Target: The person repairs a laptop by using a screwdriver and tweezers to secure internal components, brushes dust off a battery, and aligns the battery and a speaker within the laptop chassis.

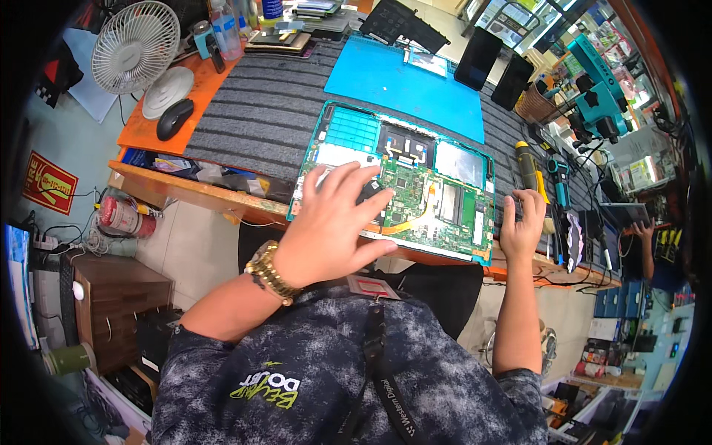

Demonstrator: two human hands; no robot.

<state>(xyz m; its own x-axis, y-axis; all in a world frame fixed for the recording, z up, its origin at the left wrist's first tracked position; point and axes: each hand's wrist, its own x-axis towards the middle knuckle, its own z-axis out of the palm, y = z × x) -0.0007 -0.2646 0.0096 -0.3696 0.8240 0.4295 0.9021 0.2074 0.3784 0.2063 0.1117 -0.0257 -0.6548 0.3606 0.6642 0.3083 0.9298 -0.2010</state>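
An opened laptop base point(489, 200) with a teal rim lies in front of me on the worktable, its green circuit board point(404, 182) and a copper heat pipe exposed. My left hand point(334, 215) is spread over the left part of this base, its fingertips at the board's left side, and it grips nothing that I can see. Part of the black fan area under it is hidden. Just off the base's right edge, my right hand point(523, 226) rests on the table with fingers loosely bent and apart. Beyond its fingertips lies a yellow and black screwdriver point(527, 167).
A blue work mat point(400, 85) lies behind the base on grey ribbed cloth point(252, 126). At the left are a white fan point(136, 48) and a black mouse point(175, 119). A teal microscope point(597, 96) stands right. Another person's hand point(644, 231) shows at far right.
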